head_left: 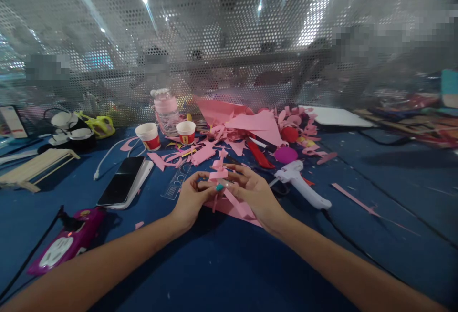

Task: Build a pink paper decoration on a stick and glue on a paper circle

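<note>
Left hand (191,200) and right hand (257,193), to the left of the glue gun (304,185): both grips pinch a pink strip (218,174) between thumbs and fingertips. Thin paper may crease or tear if the 2 grips pull unequally. Fingers hide any join; the sheet (231,211) beneath is partly covered.

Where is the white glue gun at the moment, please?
In the head view, the white glue gun lies on the blue table, right of the right hand, below the purple disc.
</note>
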`<state>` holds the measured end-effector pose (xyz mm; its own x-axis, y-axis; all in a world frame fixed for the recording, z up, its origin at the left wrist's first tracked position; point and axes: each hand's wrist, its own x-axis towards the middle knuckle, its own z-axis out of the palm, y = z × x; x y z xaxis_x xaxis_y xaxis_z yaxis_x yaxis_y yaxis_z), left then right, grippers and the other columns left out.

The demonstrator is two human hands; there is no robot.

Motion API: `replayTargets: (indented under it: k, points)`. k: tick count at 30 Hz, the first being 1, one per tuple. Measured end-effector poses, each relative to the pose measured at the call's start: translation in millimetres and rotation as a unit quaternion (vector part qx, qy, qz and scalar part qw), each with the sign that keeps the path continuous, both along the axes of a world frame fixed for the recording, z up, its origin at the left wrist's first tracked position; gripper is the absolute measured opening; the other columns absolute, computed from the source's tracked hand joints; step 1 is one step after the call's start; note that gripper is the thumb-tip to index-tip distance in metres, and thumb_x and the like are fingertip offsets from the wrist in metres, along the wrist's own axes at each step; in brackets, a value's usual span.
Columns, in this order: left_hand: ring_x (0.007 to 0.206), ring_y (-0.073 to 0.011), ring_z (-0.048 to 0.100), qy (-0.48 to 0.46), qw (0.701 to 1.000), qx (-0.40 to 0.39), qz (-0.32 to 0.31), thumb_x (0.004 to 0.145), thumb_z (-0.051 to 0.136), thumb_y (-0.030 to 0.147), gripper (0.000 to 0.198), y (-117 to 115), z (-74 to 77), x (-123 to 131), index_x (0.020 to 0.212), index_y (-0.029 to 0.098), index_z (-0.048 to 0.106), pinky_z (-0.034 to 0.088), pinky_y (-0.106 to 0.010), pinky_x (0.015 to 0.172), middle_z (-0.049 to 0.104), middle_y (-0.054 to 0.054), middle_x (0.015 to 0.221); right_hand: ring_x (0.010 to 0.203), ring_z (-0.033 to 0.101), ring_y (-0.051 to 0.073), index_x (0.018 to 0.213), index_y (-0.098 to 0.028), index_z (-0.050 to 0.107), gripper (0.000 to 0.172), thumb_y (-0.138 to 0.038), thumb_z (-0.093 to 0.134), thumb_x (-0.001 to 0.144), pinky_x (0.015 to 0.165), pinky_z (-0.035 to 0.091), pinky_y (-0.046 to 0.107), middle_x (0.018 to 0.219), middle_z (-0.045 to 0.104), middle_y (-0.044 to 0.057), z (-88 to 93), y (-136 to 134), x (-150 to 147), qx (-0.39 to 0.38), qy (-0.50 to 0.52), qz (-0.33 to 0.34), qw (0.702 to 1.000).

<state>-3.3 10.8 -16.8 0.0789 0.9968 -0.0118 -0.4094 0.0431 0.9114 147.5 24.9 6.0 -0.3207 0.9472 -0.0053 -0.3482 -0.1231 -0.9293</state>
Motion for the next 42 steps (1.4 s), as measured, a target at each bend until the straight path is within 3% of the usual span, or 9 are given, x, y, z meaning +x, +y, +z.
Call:
replayTargets:
  k: [5, 14, 27, 38, 42]
  points:
    - [0.059, -0.0130, 0.067, -0.005, 1.000, -0.006, -0.003, 0.062, 0.075, 0.017, 0.033, 0.8, -0.1, 0.5, 0.086, 0.016, 0.053, 0.054, -0.024, 0.059, 0.071, 0.000, 0.066, 0.087, 0.064, 0.017, 0.098, -0.022, 0.056, 0.047, -0.022, 0.077, 0.056, 0.080, 0.051, 0.033, 0.092, 0.067, 0.002, -1.5, 0.5, -0.2, -0.004, -0.003, 0.015, 1.000]
    - [0.055, -0.0128, 0.065, -0.010, 0.996, -0.002, -0.089, 0.063, 0.075, 0.014, 0.034, -4.9, 4.0, 0.9, 0.090, 0.015, 0.053, 0.053, -0.025, 0.059, 0.070, 0.000, 0.061, 0.088, 0.065, 0.019, 0.102, -0.021, 0.056, 0.045, -0.019, 0.075, 0.061, 0.080, 0.051, 0.036, 0.107, 0.065, 0.007, 1.8, -0.2, 2.9, -0.014, 0.060, 0.052, 0.997]
    - [0.056, -0.0114, 0.064, -0.004, 0.996, 0.017, -0.084, 0.062, 0.075, 0.014, 0.036, -5.2, 1.5, 1.1, 0.090, 0.015, 0.054, 0.053, -0.025, 0.062, 0.068, 0.001, 0.061, 0.075, 0.068, 0.018, 0.081, -0.016, 0.066, 0.034, -0.016, 0.080, 0.050, 0.069, 0.054, 0.028, 0.083, 0.072, 0.005, 12.2, -3.2, 1.5, -0.055, 0.038, 0.009, 0.998]
    - [0.052, -0.0113, 0.063, 0.006, 0.997, 0.004, -0.075, 0.060, 0.077, 0.015, 0.035, -6.2, 5.2, 1.9, 0.086, 0.015, 0.054, 0.053, -0.024, 0.058, 0.067, 0.002, 0.057, 0.072, 0.067, 0.016, 0.083, -0.018, 0.069, 0.028, -0.021, 0.078, 0.056, 0.070, 0.054, 0.028, 0.086, 0.072, 0.005, 6.8, -0.3, 4.7, -0.044, 0.003, 0.010, 0.999]
    - [0.054, -0.0125, 0.065, 0.009, 0.997, 0.008, -0.074, 0.059, 0.077, 0.016, 0.035, -5.5, 4.2, 1.6, 0.085, 0.015, 0.054, 0.053, -0.024, 0.058, 0.068, 0.001, 0.059, 0.082, 0.066, 0.018, 0.088, -0.020, 0.067, 0.032, -0.021, 0.077, 0.057, 0.079, 0.053, 0.033, 0.093, 0.071, 0.005, 5.3, -0.3, 4.6, -0.035, -0.006, 0.011, 0.999]
